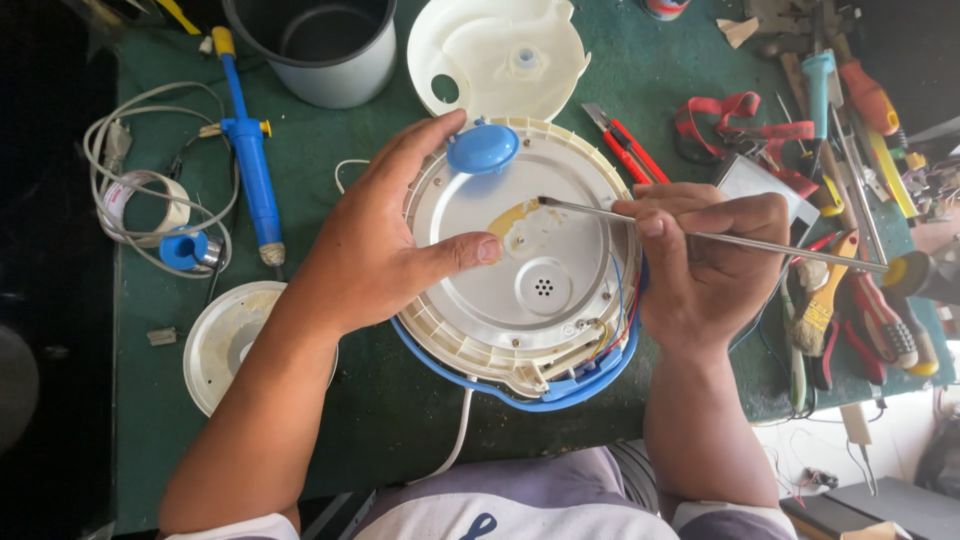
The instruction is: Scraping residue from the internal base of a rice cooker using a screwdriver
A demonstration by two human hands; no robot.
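While the left hand (370,250) lies flat on the lid (520,260) at its 9 o'clock edge, fingers spread open, thumb pressed on the metal plate, gripping nothing, the right hand (705,265) sits at 3 o'clock w/ fingers closed round a screwdriver (720,240). Its tip touches the plate approx. at center, by a yellowish patch (510,218). Lid sits mid-worktop (400,400), blue cap (483,148) at 12 o'clock, wires (622,300) at 4 o'clock. White cover (500,55) lies beyond at 12, gray pot (320,45) at 11, blue pump tool (250,150) at 9, round disc (225,340) at 8, misc. tools (850,200) at 3.
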